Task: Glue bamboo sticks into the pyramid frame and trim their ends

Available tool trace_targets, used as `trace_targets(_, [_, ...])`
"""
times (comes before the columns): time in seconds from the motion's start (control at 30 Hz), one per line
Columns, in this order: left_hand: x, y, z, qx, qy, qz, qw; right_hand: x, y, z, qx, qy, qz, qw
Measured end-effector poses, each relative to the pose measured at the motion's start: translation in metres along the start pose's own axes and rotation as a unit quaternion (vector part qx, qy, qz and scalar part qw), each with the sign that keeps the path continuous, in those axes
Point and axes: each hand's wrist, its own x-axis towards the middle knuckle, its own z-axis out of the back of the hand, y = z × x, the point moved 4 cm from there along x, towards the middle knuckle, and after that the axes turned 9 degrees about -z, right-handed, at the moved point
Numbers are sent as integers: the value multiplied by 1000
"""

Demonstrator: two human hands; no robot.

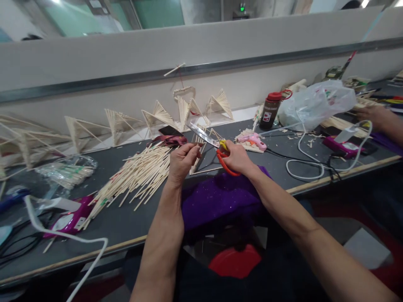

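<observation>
My right hand (236, 157) is closed round the orange and yellow handles of a pair of scissors (203, 135), whose metal blades point up and to the left. Close to the blades, my left hand (181, 162) is pinched shut; whatever lies between its fingertips is too small to make out. Just beyond both hands, a frame of thin wooden sticks (208, 171) lies on the dark table (126, 222), partly hidden by them. A loose heap of wooden sticks (135, 178) spreads to the left of my left hand. Purple glittery cloth (220, 199) hangs below my hands at the table edge.
Fan-shaped stick models (157, 114) line the wall. A pink glue gun (252, 139), a dark bottle with red lid (271, 111) and a plastic bag (317, 102) stand right. White cables (304, 176) cross the table. Another person's hand (374, 119) is at far right.
</observation>
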Motion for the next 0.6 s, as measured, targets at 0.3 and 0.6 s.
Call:
trace_targets(0.3, [2,8,4,11,-56,-9,998,0,2,13,46,-55,-17,997])
trace_targets(0.6, [4,3,-1,57,-40,-15,998,-20,-31,77,-92,-103,-70,988])
